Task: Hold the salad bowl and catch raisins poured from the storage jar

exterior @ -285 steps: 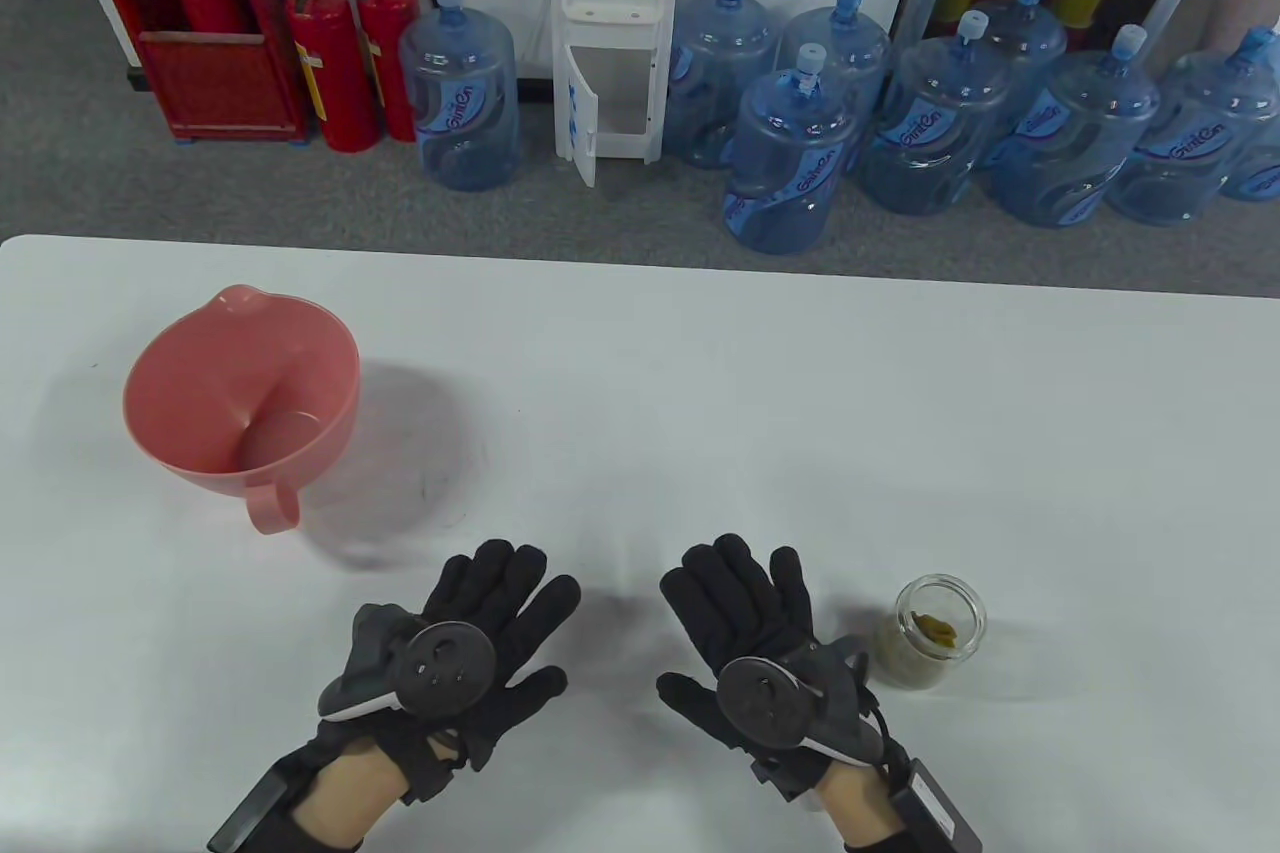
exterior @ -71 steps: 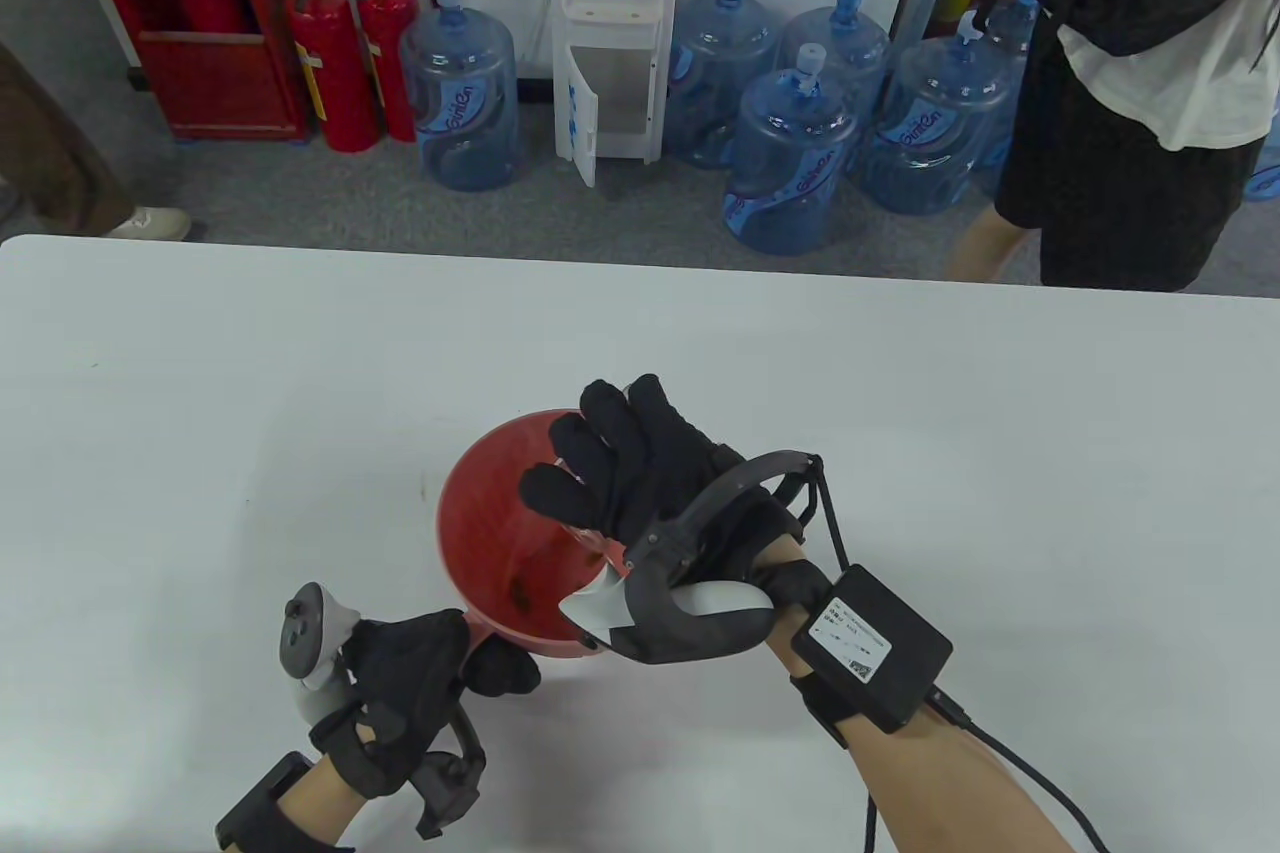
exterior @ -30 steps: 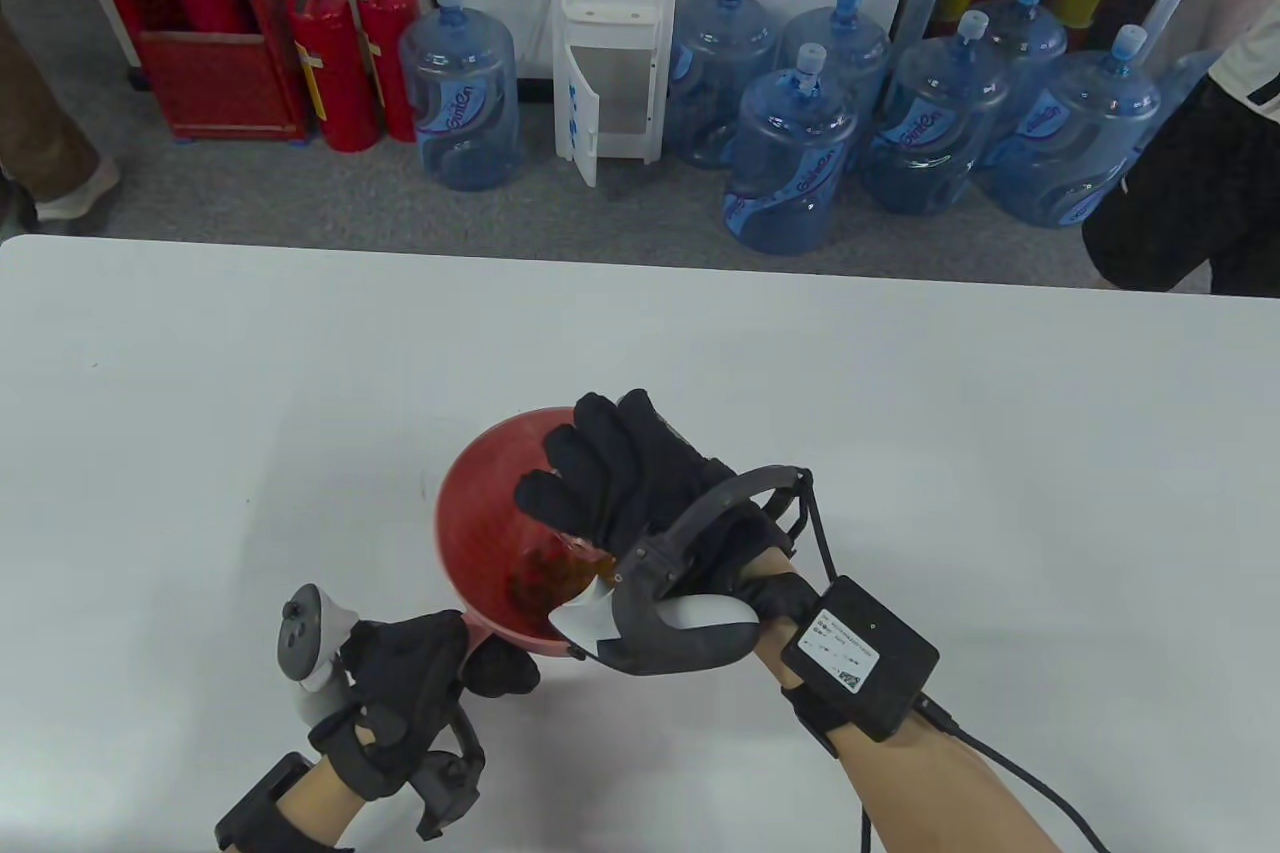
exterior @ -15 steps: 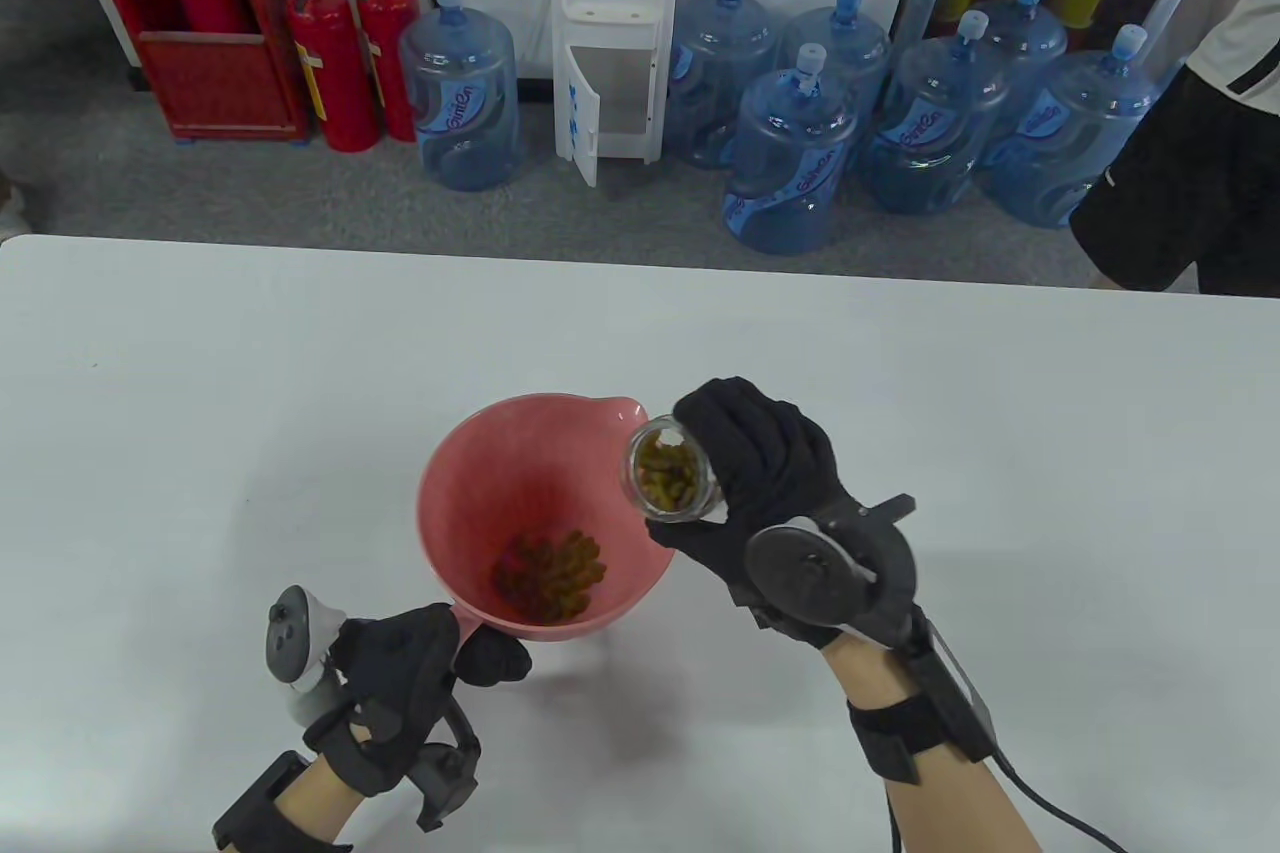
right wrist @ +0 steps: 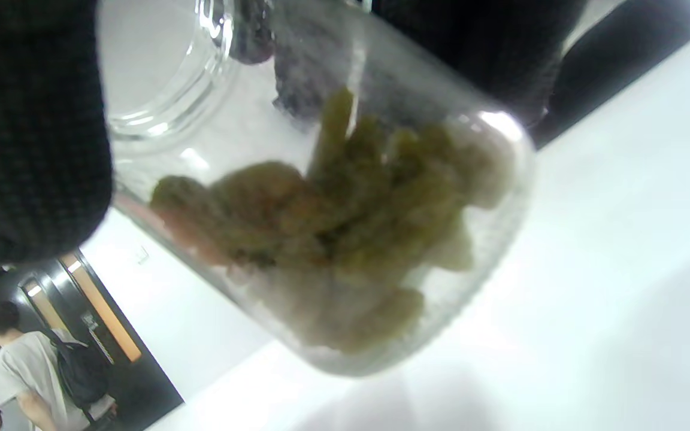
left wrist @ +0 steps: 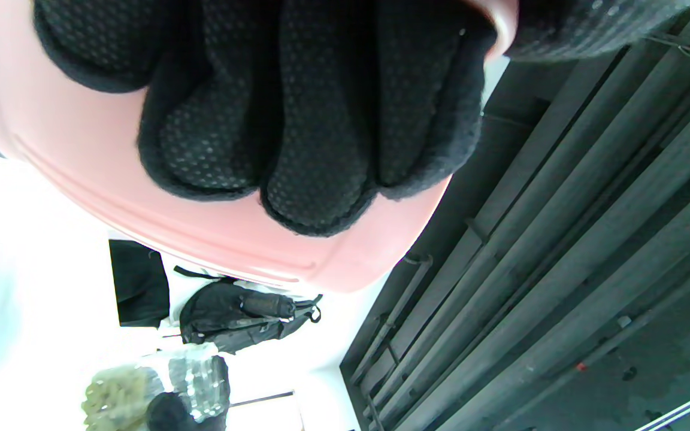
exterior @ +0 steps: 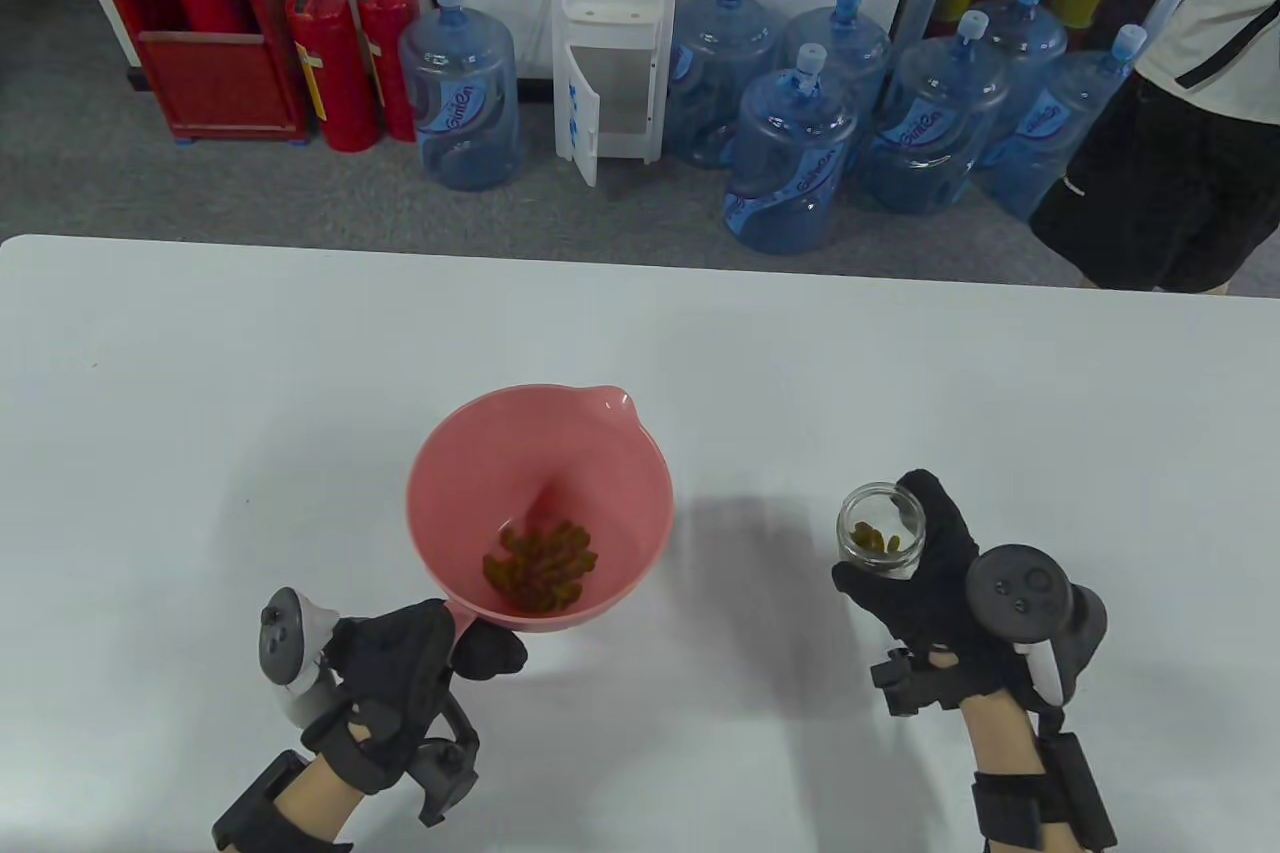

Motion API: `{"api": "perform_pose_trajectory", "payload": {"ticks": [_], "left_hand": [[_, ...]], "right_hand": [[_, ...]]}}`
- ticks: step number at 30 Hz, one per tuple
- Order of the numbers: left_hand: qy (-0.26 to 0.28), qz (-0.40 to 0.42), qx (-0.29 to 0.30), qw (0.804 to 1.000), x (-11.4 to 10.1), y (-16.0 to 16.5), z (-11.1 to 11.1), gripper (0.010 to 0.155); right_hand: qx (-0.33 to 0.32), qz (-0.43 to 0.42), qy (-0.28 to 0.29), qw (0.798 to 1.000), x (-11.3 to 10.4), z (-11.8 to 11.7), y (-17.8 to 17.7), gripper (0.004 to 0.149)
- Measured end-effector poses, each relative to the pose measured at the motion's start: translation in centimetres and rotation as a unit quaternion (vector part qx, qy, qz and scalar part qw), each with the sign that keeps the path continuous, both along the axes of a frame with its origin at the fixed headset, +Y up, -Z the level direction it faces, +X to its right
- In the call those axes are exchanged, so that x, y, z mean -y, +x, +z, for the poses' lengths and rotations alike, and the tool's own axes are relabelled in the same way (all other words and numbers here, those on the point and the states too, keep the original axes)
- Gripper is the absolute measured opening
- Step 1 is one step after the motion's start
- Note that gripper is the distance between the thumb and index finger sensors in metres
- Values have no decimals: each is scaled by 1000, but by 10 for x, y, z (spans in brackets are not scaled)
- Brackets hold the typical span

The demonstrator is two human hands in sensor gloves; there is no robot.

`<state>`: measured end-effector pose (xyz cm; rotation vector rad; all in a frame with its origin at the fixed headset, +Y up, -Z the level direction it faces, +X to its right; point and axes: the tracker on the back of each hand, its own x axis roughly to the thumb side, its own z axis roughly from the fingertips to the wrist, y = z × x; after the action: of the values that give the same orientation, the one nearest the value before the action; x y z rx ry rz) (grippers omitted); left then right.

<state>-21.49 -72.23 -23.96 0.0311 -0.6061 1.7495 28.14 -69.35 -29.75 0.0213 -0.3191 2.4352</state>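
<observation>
A pink salad bowl (exterior: 470, 473) with a spout is held above the white table, with a heap of raisins (exterior: 540, 571) in its bottom. My left hand (exterior: 440, 655) grips the bowl's handle at its near edge; in the left wrist view my fingers (left wrist: 309, 137) wrap against the pink bowl wall (left wrist: 81, 179). My right hand (exterior: 920, 573) holds a small glass storage jar (exterior: 880, 543) close to upright, to the right of the bowl and apart from it. A few raisins (right wrist: 333, 221) lie in the jar (right wrist: 471, 311) in the right wrist view.
The white table (exterior: 200, 373) stretches all round the bowl. Beyond its far edge stand several blue water bottles (exterior: 790, 163), a water dispenser (exterior: 612, 23) and red fire extinguishers (exterior: 335, 63). A person (exterior: 1170, 143) stands at the far right.
My right hand has drawn the jar back to the right and down, away from the bowl, and turned it near upright. The raisins now lie in the bowl. My left hand still holds the handle.
</observation>
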Motion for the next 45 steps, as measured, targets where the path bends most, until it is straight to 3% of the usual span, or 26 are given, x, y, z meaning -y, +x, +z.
{"api": "perform_pose_trajectory", "payload": {"ticks": [8, 12, 15, 21, 26, 30, 37, 41, 45], "left_hand": [[1, 2, 9, 1000, 0, 0, 1, 46], [3, 2, 10, 1000, 0, 0, 1, 46], [3, 3, 10, 1000, 0, 0, 1, 47], [6, 2, 9, 1000, 0, 0, 1, 46], [7, 1, 6, 1000, 0, 0, 1, 46], [10, -3, 2, 1000, 0, -1, 0, 46], [17, -7, -7, 1000, -1, -3, 0, 46], [18, -8, -8, 1000, -1, -4, 0, 46], [21, -13, -9, 1000, -1, -4, 0, 46]], "right_hand": [[-9, -23, -65, 998, 24, -7, 17, 107], [-54, -14, -118, 991, 36, -9, 20, 107], [-66, -60, -125, 988, 42, -9, 26, 107], [-86, -68, -142, 984, 43, -4, 39, 107], [-79, -54, -102, 990, 27, 1, 41, 106], [-55, 1, -1, 998, -4, 13, 23, 99], [-104, 113, 105, 983, -47, 32, -61, 92], [-138, 184, 117, 966, -46, 34, -109, 92], [-154, 249, 127, 948, -31, 37, -142, 93]]}}
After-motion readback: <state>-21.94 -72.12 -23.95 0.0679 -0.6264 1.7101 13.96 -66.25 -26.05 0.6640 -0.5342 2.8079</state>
